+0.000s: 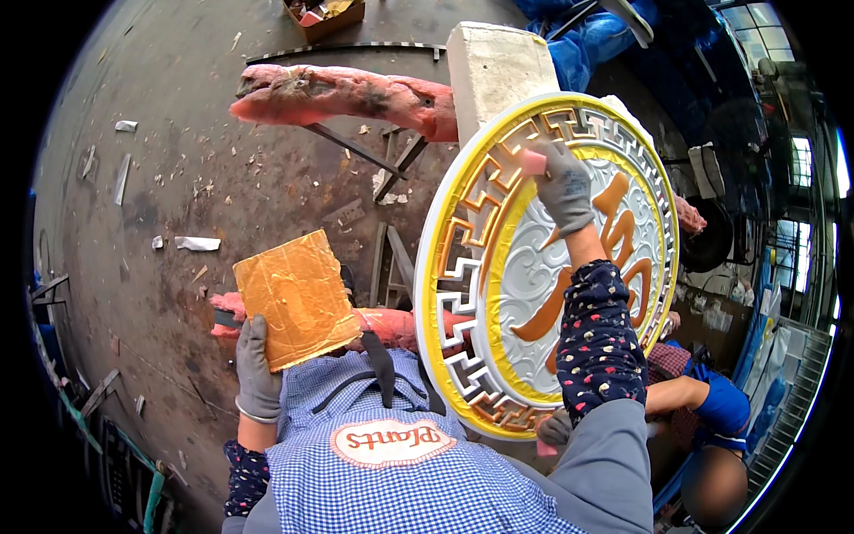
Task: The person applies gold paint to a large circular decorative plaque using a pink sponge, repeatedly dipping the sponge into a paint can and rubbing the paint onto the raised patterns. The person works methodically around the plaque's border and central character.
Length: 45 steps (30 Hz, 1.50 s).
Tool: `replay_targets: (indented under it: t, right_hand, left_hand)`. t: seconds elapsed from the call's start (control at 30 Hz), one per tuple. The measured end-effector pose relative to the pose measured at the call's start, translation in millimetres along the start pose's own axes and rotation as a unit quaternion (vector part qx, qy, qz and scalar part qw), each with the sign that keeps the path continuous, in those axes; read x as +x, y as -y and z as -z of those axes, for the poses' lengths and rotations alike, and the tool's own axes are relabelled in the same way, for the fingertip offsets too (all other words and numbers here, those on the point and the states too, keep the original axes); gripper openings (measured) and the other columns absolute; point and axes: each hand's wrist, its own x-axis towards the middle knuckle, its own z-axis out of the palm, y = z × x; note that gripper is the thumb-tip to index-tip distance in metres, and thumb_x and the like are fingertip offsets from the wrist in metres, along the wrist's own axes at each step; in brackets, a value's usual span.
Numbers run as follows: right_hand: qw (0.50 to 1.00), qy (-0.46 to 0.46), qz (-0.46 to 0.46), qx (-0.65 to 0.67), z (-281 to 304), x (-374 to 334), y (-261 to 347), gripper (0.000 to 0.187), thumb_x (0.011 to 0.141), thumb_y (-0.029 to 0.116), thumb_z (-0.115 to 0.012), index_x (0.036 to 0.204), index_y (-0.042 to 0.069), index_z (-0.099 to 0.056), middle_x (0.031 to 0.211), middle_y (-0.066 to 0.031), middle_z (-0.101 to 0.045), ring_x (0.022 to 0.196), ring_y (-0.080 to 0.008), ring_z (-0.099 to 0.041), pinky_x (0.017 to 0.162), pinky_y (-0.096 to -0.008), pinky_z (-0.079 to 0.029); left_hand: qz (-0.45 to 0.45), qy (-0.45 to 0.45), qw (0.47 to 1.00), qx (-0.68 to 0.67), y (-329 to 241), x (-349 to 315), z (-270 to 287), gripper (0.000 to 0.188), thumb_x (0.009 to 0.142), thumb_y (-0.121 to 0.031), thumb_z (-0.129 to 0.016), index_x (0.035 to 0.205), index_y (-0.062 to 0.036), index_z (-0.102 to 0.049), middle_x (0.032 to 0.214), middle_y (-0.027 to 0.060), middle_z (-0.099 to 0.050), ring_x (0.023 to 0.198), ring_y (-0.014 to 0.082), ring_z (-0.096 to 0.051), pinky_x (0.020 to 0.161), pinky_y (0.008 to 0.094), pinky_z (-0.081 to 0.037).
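My left hand [258, 369], in a grey glove, grips the edge of a square board [298, 298] smeared with gold paint. In my right hand [567, 191], also gloved, is a small pink sponge [533, 163], pressed against or just over the key-pattern border of a large round relief panel [534, 276]. White scrollwork and orange-gold raised strokes fill the panel's middle, with yellow bands around them. Part of the border is gold; other stretches are white. At the panel's lower edge a co-worker's gloved hand [557, 428] is beside another pink sponge [546, 449].
The panel rests over pink-wrapped beams [356, 94] and a pale block [498, 71]. Dark metal legs [405, 169] stand beneath. A co-worker [703, 405] bends in at the lower right. Paper scraps [197, 243] litter the floor; a cardboard box [325, 25] sits at the far side.
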Motion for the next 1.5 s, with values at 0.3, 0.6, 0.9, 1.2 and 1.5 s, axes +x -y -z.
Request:
replay_targets:
  t: [0.3, 0.6, 0.9, 1.2, 1.5]
  right_hand:
    - [0.999, 0.031, -0.013, -0.015, -0.8, 6.7, 9.5, 0.019, 0.091, 0.01, -0.07, 0.11, 0.008, -0.071, 0.103, -0.0147, -0.072, 0.091, -0.0369, -0.071, 0.078, -0.0422, -0.057]
    - [0.991, 0.059, -0.054, 0.111, -4.0, -0.5, 21.1, 0.025, 0.086, 0.015, -0.081, 0.107, 0.007, -0.07, 0.101, -0.0163, -0.071, 0.087, -0.0378, -0.071, 0.078, -0.042, -0.056]
    - [0.97, 0.058, -0.146, 0.185, 12.5, -5.5, 19.7, 0.028, 0.086, 0.015, -0.079, 0.11, 0.004, -0.071, 0.098, -0.018, -0.074, 0.086, -0.0342, -0.074, 0.079, -0.0414, -0.057]
    - [0.993, 0.068, -0.096, 0.023, -16.3, 3.2, 27.3, 0.027, 0.084, 0.019, -0.078, 0.106, 0.011, -0.065, 0.099, -0.0143, -0.069, 0.09, -0.038, -0.07, 0.078, -0.0466, -0.055]
    - [0.996, 0.062, -0.069, 0.005, -5.4, 1.2, 38.9, 0.027, 0.087, 0.024, -0.078, 0.108, 0.009, -0.068, 0.101, -0.0158, -0.071, 0.092, -0.0388, -0.071, 0.079, -0.0464, -0.057]
  left_hand:
    - [0.009, -0.019, 0.998, -0.059, 0.7, -3.0, -4.6, 0.041, 0.11, -0.031, -0.057, 0.14, -0.0031, -0.057, 0.13, 0.0105, -0.068, 0.114, 0.0231, -0.072, 0.091, 0.0366, -0.063]
    - [0.002, -0.005, 0.999, -0.036, -1.1, -3.2, -6.9, 0.04, 0.109, -0.031, -0.06, 0.139, -0.0033, -0.058, 0.13, 0.0101, -0.068, 0.114, 0.0243, -0.072, 0.092, 0.0385, -0.063]
    - [0.007, -0.028, 0.998, -0.051, 0.4, -4.8, -13.5, 0.042, 0.114, -0.029, -0.05, 0.141, 0.0025, -0.055, 0.129, 0.0107, -0.067, 0.112, 0.0171, -0.07, 0.091, 0.0302, -0.061]
    - [0.019, -0.012, 0.998, -0.053, -6.9, -3.0, -19.1, 0.04, 0.113, -0.029, -0.051, 0.14, -0.0003, -0.056, 0.13, 0.0099, -0.066, 0.115, 0.0194, -0.07, 0.091, 0.0337, -0.063]
    - [-0.035, 0.01, 0.997, 0.07, -3.1, -5.1, -12.8, 0.039, 0.115, -0.028, -0.047, 0.139, 0.0003, -0.056, 0.129, 0.01, -0.066, 0.114, 0.0185, -0.07, 0.09, 0.0313, -0.062]
